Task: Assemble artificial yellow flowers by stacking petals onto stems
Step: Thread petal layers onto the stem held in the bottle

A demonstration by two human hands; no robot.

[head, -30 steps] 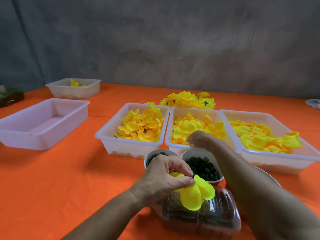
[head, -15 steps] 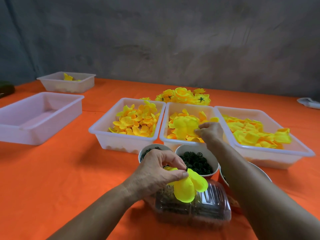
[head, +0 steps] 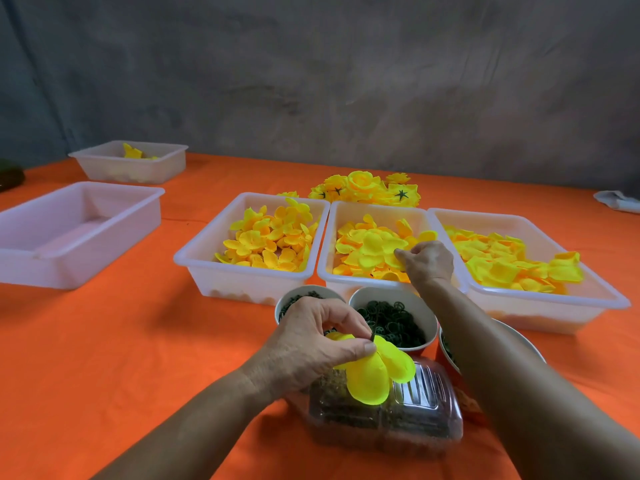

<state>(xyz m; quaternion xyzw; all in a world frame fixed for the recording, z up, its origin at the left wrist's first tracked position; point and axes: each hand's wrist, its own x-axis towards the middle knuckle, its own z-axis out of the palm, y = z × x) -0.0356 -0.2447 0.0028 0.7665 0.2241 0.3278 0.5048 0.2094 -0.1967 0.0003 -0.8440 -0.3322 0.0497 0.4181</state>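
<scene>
**Fingers on a half-built bloom, reaching for the next layer**

My left hand (head: 311, 344) has thumb and fingertips pinched together on the half-built yellow fabric flower (head: 372, 370), low in the middle of the view, above the clear ribbed plastic box of dark parts (head: 426, 410). Its thin dark stem tip (head: 372, 337) pokes up just past my thumb, so the long axis runs roughly upright with a slight tilt, and the petals droop down and toward me.

Moving right, my right hand (head: 427, 261) is inside the middle white plastic tray of mid-sized yellow petals (head: 367, 252), fingers curled down onto the heap. It looks like a pinch on one petal, but I cannot tell whether it has one free yet.

As for progress: this flower carries what looks like one large petal layer, so I judge it barely begun. Smaller layers remain to be threaded from the white tray of small yellow petals (head: 270, 240) to the left, and likely a green ring from the white paper cup of green rings (head: 391, 317). Behind the trays lies a pile of finished yellow flowers (head: 367, 190); the full trays suggest plenty more to make.
</scene>
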